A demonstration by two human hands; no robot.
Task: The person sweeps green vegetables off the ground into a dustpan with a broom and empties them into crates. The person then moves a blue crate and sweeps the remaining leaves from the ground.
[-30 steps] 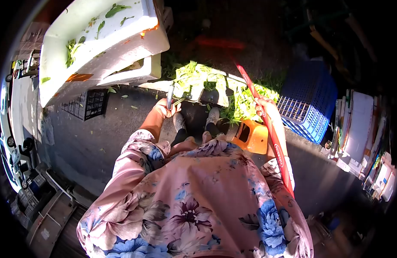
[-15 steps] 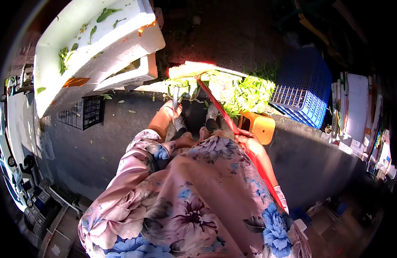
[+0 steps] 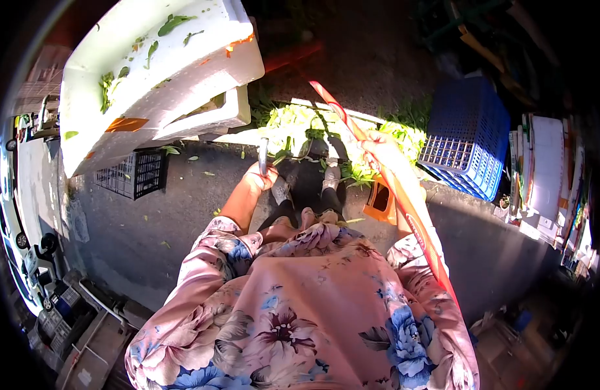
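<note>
My right hand (image 3: 380,153) is closed around the red handle (image 3: 339,110) of a broom, out over the right part of the leaf litter. The broom's reddish head (image 3: 293,57) lies in shade beyond the leaves, hard to make out. In front of my left side, my left hand (image 3: 260,177) grips a short, shiny, metal-looking piece (image 3: 263,156) that points up; its kind is unclear. Green leaves and trimmings (image 3: 300,122) lie in a sunlit strip past my shoes (image 3: 330,177). My right forearm partly covers an orange stool (image 3: 379,203).
Stacked white foam boxes (image 3: 183,81) with leaf scraps rise at the left, a black crate (image 3: 132,174) below them. A blue crate (image 3: 466,136) stands at the right, near upright flattened cardboard (image 3: 546,169). Parked vehicles (image 3: 20,240) appear at the far left.
My right hand has moved forward with the broom, and its head has gone from the sunlit leaves into the shade beyond. My left hand keeps its grip, nearly in place.
</note>
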